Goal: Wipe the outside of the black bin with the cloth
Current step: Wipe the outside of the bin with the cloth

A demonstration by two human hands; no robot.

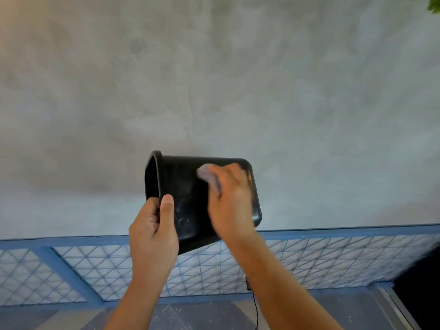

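The black bin point(188, 194) is held up in the air on its side, its open mouth facing left and its base to the right. My left hand point(154, 232) grips the rim at the lower left, thumb on the outer wall. My right hand point(232, 201) presses a pale grey cloth point(209, 176) against the bin's outer side near the base; the hand is motion-blurred. Most of the cloth is hidden under the fingers. Dusty smears show on the wall between the two hands.
A blue metal railing point(333, 231) with diamond mesh panels runs across below the bin. Beyond it lies a grey concrete surface point(214, 79). A thin black cable point(256, 308) hangs below my right forearm. Green leaves point(433, 3) show at the top right corner.
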